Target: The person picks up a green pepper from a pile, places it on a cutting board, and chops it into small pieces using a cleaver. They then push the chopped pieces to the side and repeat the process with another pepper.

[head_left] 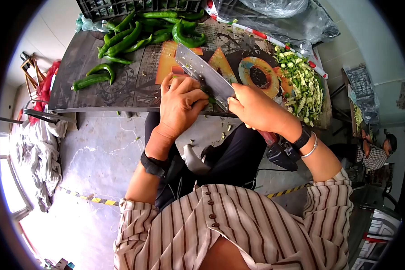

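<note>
My right hand (252, 105) is wrapped around the handle of a cleaver (204, 74). Its broad grey blade slants across the front part of the table, with small green bits stuck to it. Right beside the blade, my left hand (181, 101) has its fingers curled down on a green pepper (206, 91), which is mostly hidden under the fingers. Whole long green peppers (126, 40) lie in a pile at the back left, and two more peppers (92, 80) lie nearer the left edge. Chopped green pepper (306, 87) is heaped at the table's right end.
The dark printed table (137, 85) has its front edge just above my lap. A black crate (139, 6) stands behind the peppers. Clear plastic bags (279, 18) and a red-and-white strip (261, 35) are at the back right. Another person (375, 150) sits at far right.
</note>
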Available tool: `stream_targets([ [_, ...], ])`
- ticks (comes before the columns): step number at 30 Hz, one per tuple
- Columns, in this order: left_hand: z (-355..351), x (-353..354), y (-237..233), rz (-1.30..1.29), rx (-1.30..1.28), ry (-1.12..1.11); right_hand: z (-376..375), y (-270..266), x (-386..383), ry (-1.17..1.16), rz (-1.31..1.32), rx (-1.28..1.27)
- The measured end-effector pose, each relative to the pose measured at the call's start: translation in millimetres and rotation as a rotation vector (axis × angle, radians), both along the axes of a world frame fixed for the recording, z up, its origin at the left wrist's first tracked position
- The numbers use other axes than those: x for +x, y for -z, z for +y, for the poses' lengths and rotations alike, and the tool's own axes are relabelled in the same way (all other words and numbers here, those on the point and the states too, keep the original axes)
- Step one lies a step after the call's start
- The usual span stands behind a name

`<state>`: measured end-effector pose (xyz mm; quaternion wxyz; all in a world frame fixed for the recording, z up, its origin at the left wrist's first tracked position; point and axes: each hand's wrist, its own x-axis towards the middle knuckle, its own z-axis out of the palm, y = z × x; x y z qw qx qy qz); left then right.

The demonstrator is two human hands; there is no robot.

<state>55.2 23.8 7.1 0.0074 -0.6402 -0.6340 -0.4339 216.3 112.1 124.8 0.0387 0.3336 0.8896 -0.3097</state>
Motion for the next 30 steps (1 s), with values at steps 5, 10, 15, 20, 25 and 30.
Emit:
stream_targets([
  [5,1,0,-2,-0.010,0.020,0.010,-2,8,-5,0.010,0.034,0.018],
  [10,2,2,2,-0.003,0.031,0.022,9,21,-4,-0.147,0.149,0.087],
  [15,-3,-1,-2,0.065,0.111,-0.040,4,11,-6,-0.095,0.088,0.017],
  [20,-6,-3,0,0.086,0.098,-0.093,7,15,-6,-0.096,0.076,0.036],
  [25,-5,-4,2,0.036,0.066,-0.076,-1,5,-11,-0.052,-0.008,0.060],
  [30,-4,-6,3,0.046,0.055,-0.054,6,28,-29,-0.045,0.130,0.189],
])
